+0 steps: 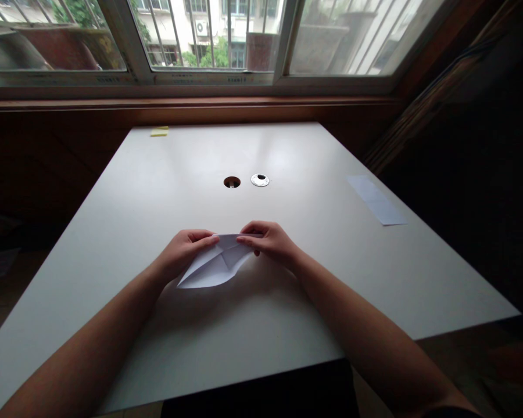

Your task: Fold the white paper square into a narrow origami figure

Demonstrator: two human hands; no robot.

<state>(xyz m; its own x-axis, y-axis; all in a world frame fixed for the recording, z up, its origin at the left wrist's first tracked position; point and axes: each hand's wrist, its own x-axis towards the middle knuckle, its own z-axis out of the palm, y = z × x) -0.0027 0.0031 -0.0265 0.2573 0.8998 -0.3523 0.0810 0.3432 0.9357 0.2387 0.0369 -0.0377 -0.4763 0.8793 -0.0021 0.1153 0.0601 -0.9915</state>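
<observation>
A white sheet of paper [218,267], creased and partly folded, is held up over the near middle of the white table. My left hand [186,248] pinches its far left edge, thumb on top. On the other side my right hand [270,241] grips the far right edge between thumb and fingers. Crease lines cross near the paper's middle, and its near side bows downward to a point at the left. Fingers behind the paper are partly hidden. A shadow falls on the table below it.
The white table [113,244] has a round hole [232,183] with a metal ring cover [260,180] beside it. A paper strip [377,200] lies near the right edge. Yellow sticky notes [159,132] sit at the far left, below a barred window [209,35].
</observation>
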